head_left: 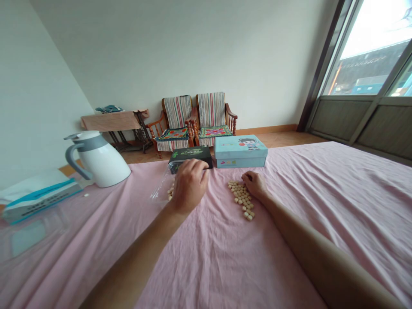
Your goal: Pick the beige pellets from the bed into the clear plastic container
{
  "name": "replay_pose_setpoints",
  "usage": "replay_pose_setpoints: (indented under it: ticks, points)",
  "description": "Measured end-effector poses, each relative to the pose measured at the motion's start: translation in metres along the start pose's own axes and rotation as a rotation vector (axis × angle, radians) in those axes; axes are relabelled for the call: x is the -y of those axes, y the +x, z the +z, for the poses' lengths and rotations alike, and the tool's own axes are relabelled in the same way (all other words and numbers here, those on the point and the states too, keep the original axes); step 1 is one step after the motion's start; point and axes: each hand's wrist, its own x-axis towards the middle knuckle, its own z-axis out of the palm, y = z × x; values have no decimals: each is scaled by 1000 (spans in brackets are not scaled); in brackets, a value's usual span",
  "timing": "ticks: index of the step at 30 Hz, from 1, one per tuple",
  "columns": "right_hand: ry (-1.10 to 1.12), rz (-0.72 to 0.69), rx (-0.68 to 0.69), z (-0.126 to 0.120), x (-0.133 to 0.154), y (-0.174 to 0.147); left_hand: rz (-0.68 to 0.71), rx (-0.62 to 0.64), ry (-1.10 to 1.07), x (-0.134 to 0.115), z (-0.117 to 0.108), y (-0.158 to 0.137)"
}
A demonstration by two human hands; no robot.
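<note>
Small beige pieces [243,198], blocky with rounded edges, lie in a loose patch on the pink cloth. My right hand [255,183] rests at the right edge of this patch with its fingers curled in; whether they pinch a piece is hidden. Farther left, my left hand [190,182] is closed over the right side of a clear plastic container [158,187]. More beige pieces [170,189] show in or behind the clear plastic, partly covered by that hand. What its fingers hold faces away from me.
Beyond my hands stand a black box [206,155] and a light blue box [241,152] with a cartoon figure. On the left are a white jug [103,163], a tissue pack [41,201] and a clear plastic tray [28,236]. Two armchairs stand past the cloth-covered surface [206,257].
</note>
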Motion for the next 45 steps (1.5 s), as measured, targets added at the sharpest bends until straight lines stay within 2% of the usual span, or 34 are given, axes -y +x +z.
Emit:
replay_pose_setpoints:
  ticks: [3, 6, 10, 15, 18, 21, 24, 28, 30, 32, 34, 38, 40, 42, 45]
  points:
    - [-1, -5, -7, 1, -1, 0, 138, 235, -208, -25, 25, -15]
    - [-4, -25, -21, 3, -4, 1, 168, 412, -290, -42, 55, -32]
    - [-4, -20, -24, 4, -5, 1, 143, 478, -294, -46, 82, -48]
    - [-13, -8, -8, 0, 0, -1, 134, 483, -314, -45, 90, -52]
    - [-16, -12, -9, -2, 3, -2, 118, 457, -331, -47, 89, -52]
    - [-14, -15, -15, -3, 3, -2, 132, 393, -307, -46, 77, -47]
    - [-13, -9, -7, -2, 2, -1, 120, 247, -225, -35, 54, -31]
    - [1, 6, -2, 0, 0, 0, -6, -5, -57, -7, 18, -5]
    - [-2, 2, -3, -1, 0, -1, -65, -125, 16, 3, 7, 3]
    - [-5, -4, -4, -1, 1, -1, -74, -185, 17, 5, 5, 3]
    - [-6, -4, -6, -2, 2, -1, -18, -108, -68, -4, 13, -3]
    - [3, -15, -12, 0, 0, -1, 218, 305, -286, -33, 47, -26]
    - [13, -18, -16, 2, -2, 0, 280, 442, -297, -44, 64, -38]
    - [17, -17, -19, 3, -4, 1, 286, 509, -276, -49, 74, -47]
    - [16, -14, -16, 3, -4, 1, 246, 527, -275, -50, 81, -53]
